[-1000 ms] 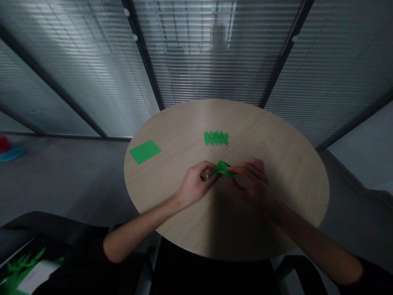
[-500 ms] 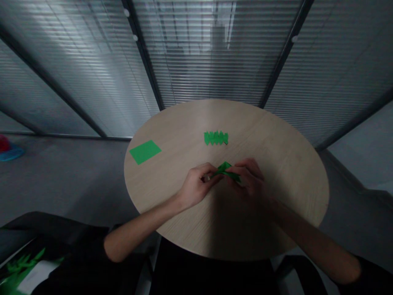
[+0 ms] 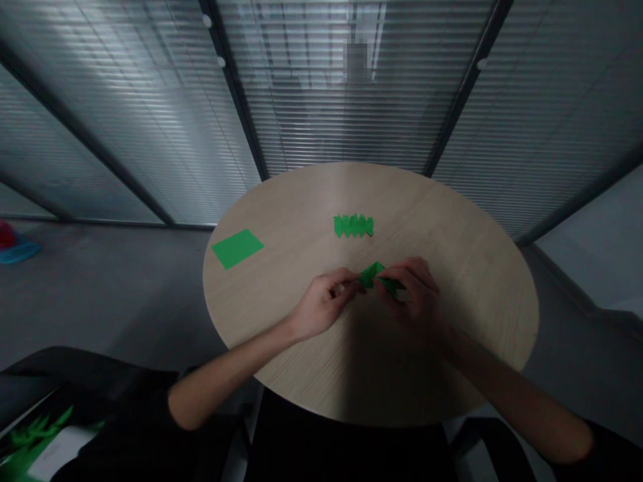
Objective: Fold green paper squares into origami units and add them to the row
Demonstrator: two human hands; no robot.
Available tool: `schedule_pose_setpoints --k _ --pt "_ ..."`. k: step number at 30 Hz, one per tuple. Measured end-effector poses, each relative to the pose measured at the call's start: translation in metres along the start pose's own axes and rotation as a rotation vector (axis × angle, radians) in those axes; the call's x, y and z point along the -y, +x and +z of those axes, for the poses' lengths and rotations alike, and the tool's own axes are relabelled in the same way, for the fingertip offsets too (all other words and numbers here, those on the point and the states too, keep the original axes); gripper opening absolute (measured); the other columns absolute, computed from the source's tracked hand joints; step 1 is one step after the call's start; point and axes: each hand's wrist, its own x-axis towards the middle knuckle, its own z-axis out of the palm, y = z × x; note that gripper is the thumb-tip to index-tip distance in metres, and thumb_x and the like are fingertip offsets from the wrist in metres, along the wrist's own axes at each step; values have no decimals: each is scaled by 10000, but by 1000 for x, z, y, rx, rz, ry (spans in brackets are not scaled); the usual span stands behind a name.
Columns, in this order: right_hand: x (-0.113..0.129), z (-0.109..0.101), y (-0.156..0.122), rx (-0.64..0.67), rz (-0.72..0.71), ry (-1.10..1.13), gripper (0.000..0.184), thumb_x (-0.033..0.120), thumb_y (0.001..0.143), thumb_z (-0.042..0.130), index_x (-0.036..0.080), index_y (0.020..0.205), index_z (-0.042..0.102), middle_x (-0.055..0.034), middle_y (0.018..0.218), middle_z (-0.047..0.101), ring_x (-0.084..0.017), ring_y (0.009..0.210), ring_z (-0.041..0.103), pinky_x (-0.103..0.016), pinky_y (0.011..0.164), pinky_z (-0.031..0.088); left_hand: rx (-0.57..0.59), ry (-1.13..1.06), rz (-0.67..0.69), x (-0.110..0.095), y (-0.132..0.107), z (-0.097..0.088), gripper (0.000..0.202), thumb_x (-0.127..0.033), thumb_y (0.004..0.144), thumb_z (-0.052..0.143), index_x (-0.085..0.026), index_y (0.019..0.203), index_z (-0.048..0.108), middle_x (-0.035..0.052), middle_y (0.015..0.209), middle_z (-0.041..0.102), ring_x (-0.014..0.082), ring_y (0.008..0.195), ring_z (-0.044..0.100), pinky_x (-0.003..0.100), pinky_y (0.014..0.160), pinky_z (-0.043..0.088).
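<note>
Between my two hands is a small piece of folded green paper (image 3: 370, 274), held over the middle of the table. My left hand (image 3: 326, 298) pinches its left end between thumb and fingers. On the other side, my right hand (image 3: 412, 292) grips the right part, and its fingers hide some of the folds. Just beyond my hands lies a row of several folded green paper pieces (image 3: 353, 225), side by side with pointed ends. A flat green sheet of paper (image 3: 238, 249) rests near the table's left edge.
The round wooden table (image 3: 296, 201) stands against glass partitions with blinds (image 3: 346, 127). At lower left, beside a dark chair (image 3: 100, 361), are more green paper shapes (image 3: 40, 432) and a white item (image 3: 63, 452). A red and blue object (image 3: 17, 248) is on the floor at far left.
My right hand has shifted slightly right, and the folded green paper between my hands has turned and opened out a little. The row of pieces and the flat sheet stay put.
</note>
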Motion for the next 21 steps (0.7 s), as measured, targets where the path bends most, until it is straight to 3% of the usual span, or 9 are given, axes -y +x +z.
schedule_pose_setpoints --k 5,12,21 --pt "0 -1 0 10 3 -35 65 205 914 674 251 940 638 -24 812 652 -205 769 588 -387 733 469 57 -149 -71 1 0 1 292 -293 990 523 -126 1138 711 89 902 749 96 586 575 172 450 455" --pt "-5 0 -1 -24 41 -35 41 215 905 673 252 918 661 -24 802 642 -207 766 588 -389 741 472 18 -160 -135 2 1 -1 318 -382 962 591 -107 906 741 72 755 735 67 462 531 168 413 442" --pt "-8 0 0 -29 35 -31 47 219 916 671 248 936 641 -27 815 659 -203 767 591 -384 737 478 70 -126 -120 2 -3 -4 334 -372 1010 518 -118 997 734 58 744 714 83 491 562 199 463 472"
